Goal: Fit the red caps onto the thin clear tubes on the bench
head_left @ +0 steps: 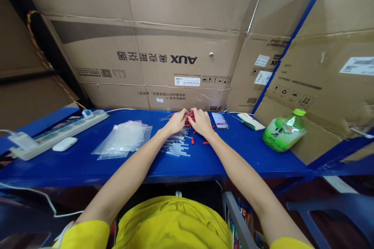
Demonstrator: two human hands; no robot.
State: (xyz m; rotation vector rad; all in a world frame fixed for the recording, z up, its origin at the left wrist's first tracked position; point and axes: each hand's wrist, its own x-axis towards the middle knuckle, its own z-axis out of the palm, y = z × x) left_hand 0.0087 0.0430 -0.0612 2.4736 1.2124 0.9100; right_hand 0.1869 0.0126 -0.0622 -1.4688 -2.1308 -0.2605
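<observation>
Both my hands meet at the far middle of the blue shelf [87,163]. My left hand [176,121] and my right hand [201,121] have their fingers pinched together on small red caps [189,116] between them. Which hand holds what is too small to make out. Just in front of my hands lies a row of several clear thin tubes [177,144]. A few loose red caps [193,140] lie scattered beside the tubes, under my right wrist.
A stack of clear plastic bags [124,139] lies left of the tubes. Further left are a white power strip [58,132] and a white mouse [64,144]. To the right are a phone [220,120], a white case [251,121] and a tilted green bottle [284,131]. Cardboard boxes [163,58] wall the back.
</observation>
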